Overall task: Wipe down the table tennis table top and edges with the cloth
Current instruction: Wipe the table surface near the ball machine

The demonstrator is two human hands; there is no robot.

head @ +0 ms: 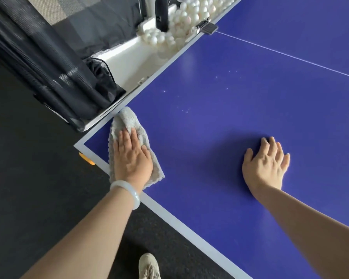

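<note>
Left hand flat on the cloth at the near corner, most of the table looks unwiped

Left hand [132,160] lies palm down on the grey cloth [127,121], fingers straight and close together, pressing it onto the blue table tennis table [230,109] just inside the near left corner [79,146]. The cloth is bunched under the palm; its far end reaches up to the white side edge and its near end hangs over the white end edge [169,216]. The right hand [266,164] rests well apart from it on the bare top, fingers spread and slightly bent, holding nothing; from where I stand it looks like a brace for leaning.

As for progress, I'd call it early. Pale specks [184,109] dot the blue beyond the cloth, and a few more sit further up towards the centre line [290,55], so that stretch reads as not yet wiped. Nothing on the surface tells me which parts have had a pass, since I can see no damp streaks. The outer faces of the edges are hidden from this angle, so those count as left to do, as does the wide field on the right.

Beside the table's left edge sit a white tray of white balls [189,11] and black netting [48,67], and a dark clamp [207,27] grips that edge; wiping along there will mean working round the clamp
</note>
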